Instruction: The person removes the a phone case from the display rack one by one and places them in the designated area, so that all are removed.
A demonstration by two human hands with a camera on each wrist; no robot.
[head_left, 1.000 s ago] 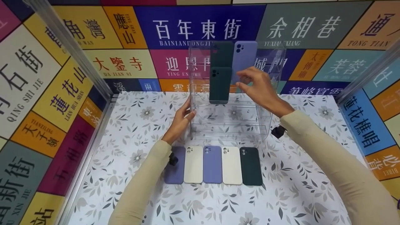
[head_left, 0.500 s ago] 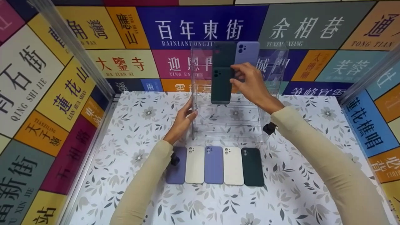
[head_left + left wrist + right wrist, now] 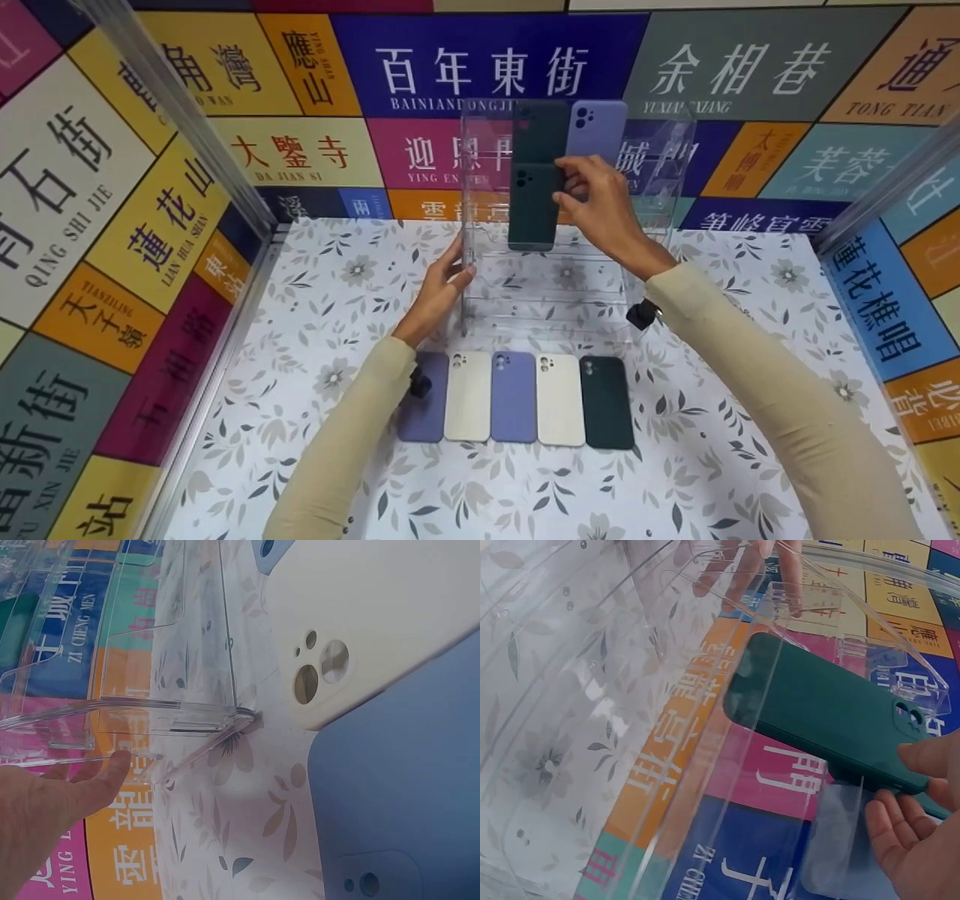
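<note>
A clear acrylic rack (image 3: pixel 465 304) with stepped tiers stands at the back of the table. My left hand (image 3: pixel 435 289) holds its left side panel, thumb and fingers on either side of the edge, as the left wrist view shows. With thumb and fingertips, my right hand (image 3: pixel 607 206) pinches the upper right edge of a dark green phone case (image 3: pixel 810 694), which leans in the rack. Behind and above it is another green phone case (image 3: pixel 541 131). A purple phone case (image 3: pixel 598 126) leans to the right of that one, partly hidden by my right hand.
In front of the rack, several phone cases lie in a row: purple (image 3: pixel 430 420), cream (image 3: pixel 468 405), purple (image 3: pixel 514 405), cream (image 3: pixel 561 405) and dark green (image 3: pixel 609 405). Printed sign panels (image 3: pixel 487 56) wall the flower-patterned table (image 3: pixel 300 420) at the back and sides.
My right hand has moved left from in front of the purple case to the green case's edge and taken hold of it. The left hand keeps its hold on the rack.
</note>
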